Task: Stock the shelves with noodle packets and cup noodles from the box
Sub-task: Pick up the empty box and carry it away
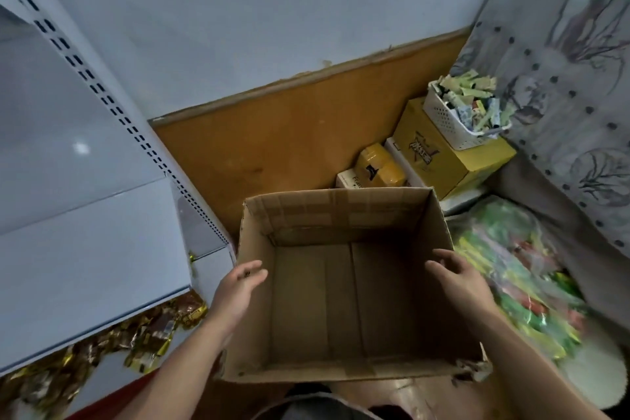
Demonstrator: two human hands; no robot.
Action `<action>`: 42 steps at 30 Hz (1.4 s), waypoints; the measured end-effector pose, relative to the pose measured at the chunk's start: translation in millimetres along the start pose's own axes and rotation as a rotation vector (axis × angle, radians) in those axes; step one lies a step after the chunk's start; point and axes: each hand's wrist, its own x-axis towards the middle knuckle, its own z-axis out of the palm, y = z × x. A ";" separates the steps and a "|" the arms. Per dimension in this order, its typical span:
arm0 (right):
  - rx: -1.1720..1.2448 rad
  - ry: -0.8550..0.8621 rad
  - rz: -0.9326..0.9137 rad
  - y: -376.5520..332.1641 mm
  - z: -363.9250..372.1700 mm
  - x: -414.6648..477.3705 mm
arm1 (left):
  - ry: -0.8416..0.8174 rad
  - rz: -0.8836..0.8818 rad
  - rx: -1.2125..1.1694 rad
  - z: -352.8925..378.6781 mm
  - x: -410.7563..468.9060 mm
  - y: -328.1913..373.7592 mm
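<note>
An open brown cardboard box (344, 283) is seen from above, in the middle of the view. Nothing is seen inside it; only its bare bottom shows. No noodle packets and no cup noodles can be picked out in the box.

The left hand (238, 286) is held at the left wall of the box, with its fingers (254, 274) spread and loose. The right hand (458, 278) is held at the right wall, and its fingers (439, 264) are spread too. Nothing is gripped by either hand. The box sits between the two palms. It cannot be told if the walls are touched yet or only nearly touched.

The step in hand is judged to be taking hold of the box, maybe so it can be moved away, since it looks used up. To do this well, both walls should be pressed evenly from the two sides, low enough that the thin card is not bent. The torn near-right corner (472, 368) should be kept clear of, as it may rip more.

A pale grey metal shelf (85, 249) is on the left, just beside the box. Shiny gold and brown wrapped packets (153, 327) lie under it. A yellow carton (453, 160) with a white plastic basket (456, 119) on top stands behind the box.
</note>
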 end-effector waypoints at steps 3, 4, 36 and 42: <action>-0.048 -0.061 -0.019 -35.1 8.8 46.3 | 0.046 -0.040 0.004 0.8 34.3 19.3; -0.059 -0.077 -0.015 -44.8 11.5 59.1 | 0.058 -0.046 0.004 0.9 43.7 24.3; 0.029 -0.359 0.013 -37.6 254.1 430.4 | 0.639 -0.225 -0.298 97.8 364.3 -69.4; -0.044 -0.395 -0.065 -35.1 252.9 435.2 | 0.587 -0.234 -0.172 93.0 371.6 -74.5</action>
